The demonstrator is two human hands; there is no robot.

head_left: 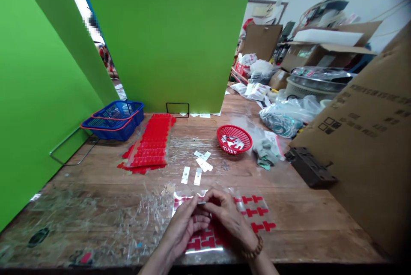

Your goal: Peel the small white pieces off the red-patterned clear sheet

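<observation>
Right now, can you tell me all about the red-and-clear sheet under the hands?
The sheet looks like clear, shiny plastic, with red shapes in rows. It lies flat on the wooden table, its near edge catching light. The left hand and right hand hide its middle; I can't tell if they touch it.

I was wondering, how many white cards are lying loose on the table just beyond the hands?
5 visible: a left card and a right card in the nearer row, plus three overlapping cards just beyond them. More may be hidden in the overlap.
</observation>
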